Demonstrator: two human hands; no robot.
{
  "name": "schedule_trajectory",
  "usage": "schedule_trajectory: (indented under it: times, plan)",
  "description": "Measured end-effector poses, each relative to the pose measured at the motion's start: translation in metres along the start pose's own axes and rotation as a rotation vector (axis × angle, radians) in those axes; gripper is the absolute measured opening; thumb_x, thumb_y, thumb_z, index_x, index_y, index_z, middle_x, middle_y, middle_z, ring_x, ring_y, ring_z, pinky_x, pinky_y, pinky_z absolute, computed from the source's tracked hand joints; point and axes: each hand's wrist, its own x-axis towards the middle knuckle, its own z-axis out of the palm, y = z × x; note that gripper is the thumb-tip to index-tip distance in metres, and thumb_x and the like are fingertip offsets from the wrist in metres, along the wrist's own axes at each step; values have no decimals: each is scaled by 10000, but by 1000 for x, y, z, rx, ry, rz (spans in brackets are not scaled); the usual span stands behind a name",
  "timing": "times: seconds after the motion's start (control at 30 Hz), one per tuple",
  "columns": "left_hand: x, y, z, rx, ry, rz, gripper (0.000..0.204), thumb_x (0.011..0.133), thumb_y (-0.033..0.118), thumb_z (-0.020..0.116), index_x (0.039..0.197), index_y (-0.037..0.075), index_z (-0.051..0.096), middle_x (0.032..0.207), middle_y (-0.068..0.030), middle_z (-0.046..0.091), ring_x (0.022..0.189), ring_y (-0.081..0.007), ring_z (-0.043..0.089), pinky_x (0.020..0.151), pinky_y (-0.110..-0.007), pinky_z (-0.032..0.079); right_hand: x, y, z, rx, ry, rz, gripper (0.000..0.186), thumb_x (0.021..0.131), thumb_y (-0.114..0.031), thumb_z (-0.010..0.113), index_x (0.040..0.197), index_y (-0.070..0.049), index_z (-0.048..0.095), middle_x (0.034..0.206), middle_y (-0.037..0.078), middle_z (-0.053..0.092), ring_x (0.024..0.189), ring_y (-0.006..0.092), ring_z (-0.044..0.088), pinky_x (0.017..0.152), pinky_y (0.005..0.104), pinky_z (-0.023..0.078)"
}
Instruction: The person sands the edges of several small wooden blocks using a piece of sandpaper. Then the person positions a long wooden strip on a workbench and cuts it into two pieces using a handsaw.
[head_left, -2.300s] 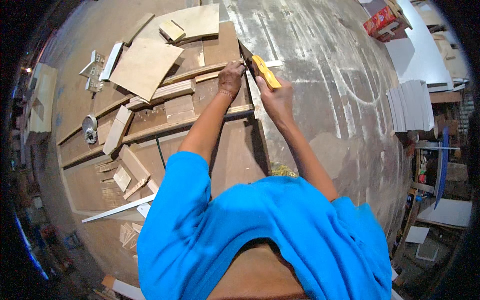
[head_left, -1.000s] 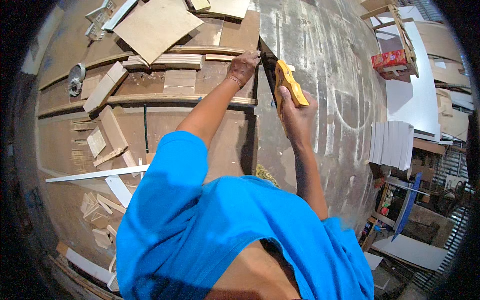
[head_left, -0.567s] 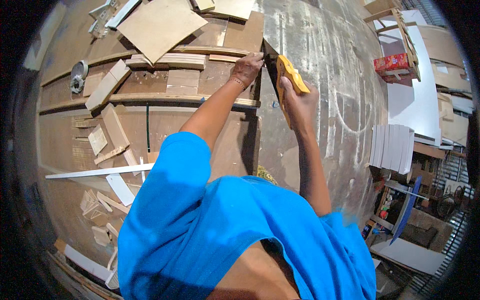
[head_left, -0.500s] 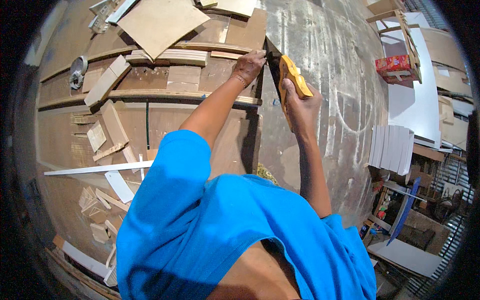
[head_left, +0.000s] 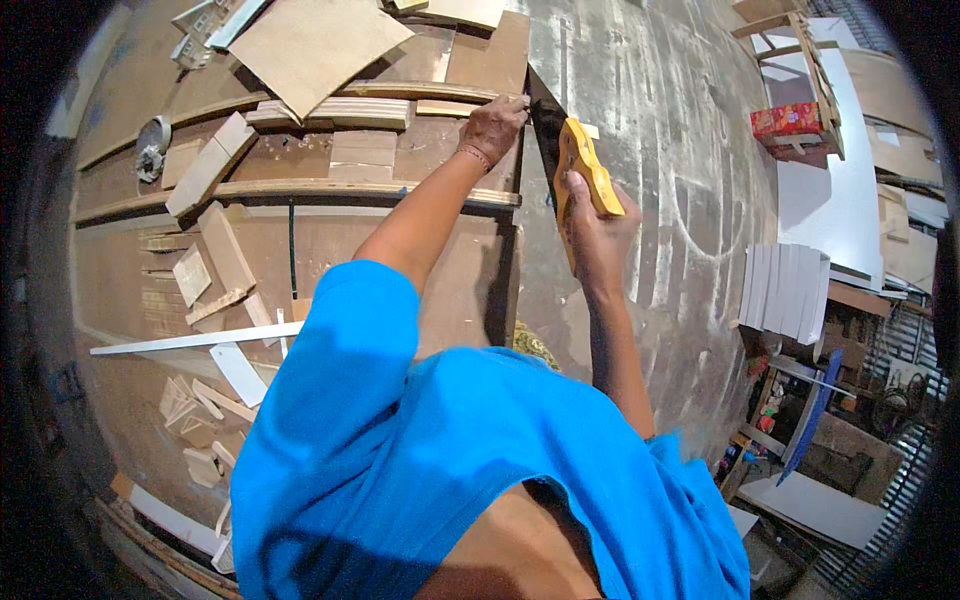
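Observation:
My right hand [head_left: 603,225] is wrapped round the yellow handle of a handsaw [head_left: 592,165]. The saw's dark blade [head_left: 546,115] points away from me, along the right edge of the workbench. At that same edge my left hand [head_left: 495,122] is closed over the end of a wooden strip [head_left: 440,92], just left of the blade. Its fingertips are bunched close to the blade, and they hide the strip's end. Whether the teeth touch the wood cannot be made out.
The workbench [head_left: 440,265] carries a square board [head_left: 320,50], stacked strips [head_left: 350,112], a tape roll [head_left: 153,140] and several offcuts. A long white strip [head_left: 190,342] lies at the left. Beyond the concrete floor [head_left: 690,120] stand white panels [head_left: 785,290] and a red box [head_left: 790,130].
My right hand has drawn the saw slightly toward me. The left hand keeps its place at the end of the strip.

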Motion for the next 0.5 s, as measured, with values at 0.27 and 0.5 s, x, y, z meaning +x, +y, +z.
schedule_trajectory:
  times: [0.27,0.5]
  plan:
    - [6,10,-1,-10,-47,3,114,707,56,499,753,83,600,1014,3,572,833,-211,574,657,-316,514,48,15,12,-95,11,-13,214,771,-143,610,750,64,565,557,61,502,532,96,423,485,295,357]
    - [-1,-1,7,-9,-41,-26,201,645,23,539,800,133,602,922,-10,591,820,-239,561,640,-337,502,-9,-3,-13,-91,18,-62,204,779,-146,611,729,48,572,536,73,486,498,126,415,476,311,354]
